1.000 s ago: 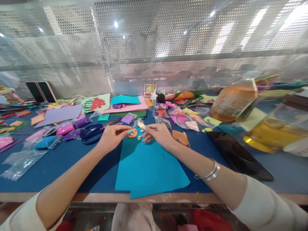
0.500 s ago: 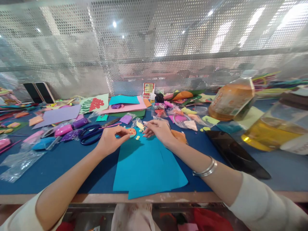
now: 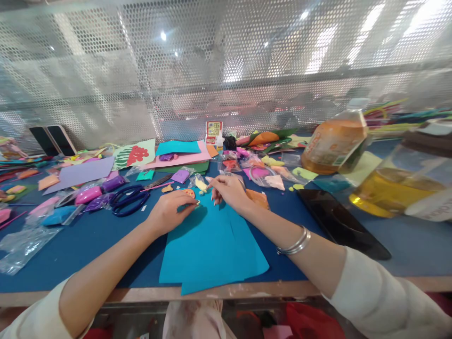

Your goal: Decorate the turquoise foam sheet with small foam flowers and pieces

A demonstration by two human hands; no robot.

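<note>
Perforated metal screen (image 3: 226, 70) backs the whole bench, and a blue table mat (image 3: 88, 235) covers the top. Far left: two dark phones (image 3: 52, 140) lean against the screen, with a crumpled clear plastic bag (image 3: 21, 245) near the front edge. Moving right: a lilac sheet (image 3: 83, 172), a pink clay packet (image 3: 88, 194) and a purple clay packet (image 3: 113, 182), then blue scissors (image 3: 129, 200) lying flat just left of the hands. The left hand (image 3: 169, 212) rests on the far end of the teal paper (image 3: 208, 245), fingers curled together, thumb and forefinger pinched on the near edge of the orange clay disc (image 3: 189, 193). The disc sits low at the paper's far edge, between both hands. A small glue bottle (image 3: 219, 141) stands further back by the screen. The right hand (image 3: 228, 188) is just beside the left, its fingertips at a pale yellow clay bit (image 3: 201, 185) right of the disc; fingers loosely bent, and it can't be told whether they clamp it. Silver bangles (image 3: 294, 241) sit on the right wrist, white sleeve behind. Right of the forearm, a black tablet (image 3: 339, 221) lies flat on the mat. Behind it is an orange juice bottle (image 3: 334, 146), and far right a blurred jar of yellow liquid (image 3: 399, 188) close to the camera.
</note>
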